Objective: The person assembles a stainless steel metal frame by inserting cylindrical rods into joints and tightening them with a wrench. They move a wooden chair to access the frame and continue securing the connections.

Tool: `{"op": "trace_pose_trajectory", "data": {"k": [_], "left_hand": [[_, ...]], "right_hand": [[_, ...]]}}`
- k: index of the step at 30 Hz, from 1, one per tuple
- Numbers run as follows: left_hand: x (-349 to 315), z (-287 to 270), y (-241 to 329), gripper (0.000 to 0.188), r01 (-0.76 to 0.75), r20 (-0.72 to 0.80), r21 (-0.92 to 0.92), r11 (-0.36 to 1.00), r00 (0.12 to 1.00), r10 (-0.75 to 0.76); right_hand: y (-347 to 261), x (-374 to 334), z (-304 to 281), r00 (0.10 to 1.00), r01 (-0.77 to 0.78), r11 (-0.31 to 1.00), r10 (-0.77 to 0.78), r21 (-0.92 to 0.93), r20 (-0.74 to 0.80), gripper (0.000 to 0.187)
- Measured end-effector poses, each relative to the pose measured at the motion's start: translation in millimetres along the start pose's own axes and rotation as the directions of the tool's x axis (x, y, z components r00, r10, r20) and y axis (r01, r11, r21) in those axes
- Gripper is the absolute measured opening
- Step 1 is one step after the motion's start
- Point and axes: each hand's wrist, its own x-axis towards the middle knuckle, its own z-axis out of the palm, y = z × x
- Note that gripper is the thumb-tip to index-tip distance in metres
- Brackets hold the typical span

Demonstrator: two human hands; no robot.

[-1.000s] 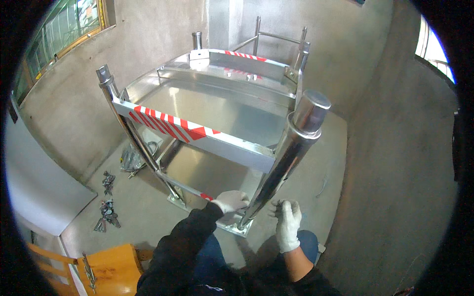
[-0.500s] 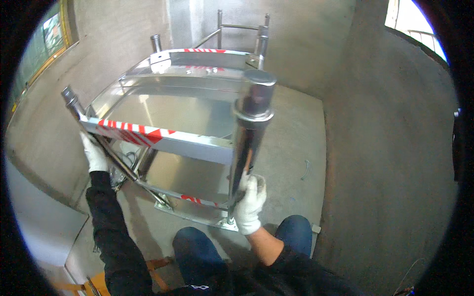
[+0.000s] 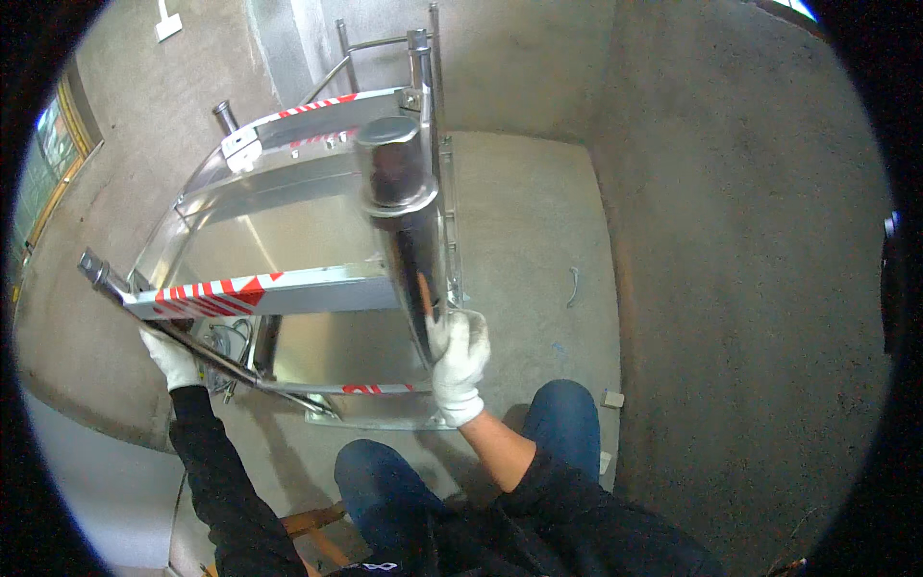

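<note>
In front of me stands a stainless steel table frame (image 3: 279,300) with tubular legs, sheet panels and red-and-white striped film along its edges. My right hand (image 3: 460,370), in a white knit glove, is wrapped around the lower part of the thick right leg (image 3: 411,260), which rises close to me with a collar near its capped top. At the near left corner my left hand (image 3: 176,361), gloved too, holds the slanting left leg (image 3: 207,351) just below the striped panel edge. The leg and panel hide some of its fingertips.
Coiled hose or cable (image 3: 229,346) lies behind the left leg. A dark concrete wall (image 3: 731,240) runs along the right, with small pale blocks (image 3: 612,398) at its foot. A wooden stool (image 3: 312,521) is at lower left, beside a pale grey panel (image 3: 96,471).
The view has swung, so the frame sits farther left and its near legs lean differently. Both hands stay at the same legs.
</note>
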Motion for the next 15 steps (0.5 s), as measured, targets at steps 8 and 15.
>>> {"op": "trace_pose_trajectory", "data": {"k": [8, 15], "left_hand": [[-43.1, 36.1, 28.1, 0.045, 0.001, 0.059, 0.063, 0.998, 0.998, -0.004], [-80.8, 48.2, 43.2, 0.039, 0.028, 0.051, 0.114, 0.993, 0.998, -0.034]], "right_hand": [[-17.9, 38.7, -4.0, 0.987, 0.099, 0.995, -0.095, 0.026, -0.133, 0.015], [-47.5, 80.2, -8.3, 0.980, 0.107, 0.994, -0.109, -0.025, -0.168, 0.023]]}}
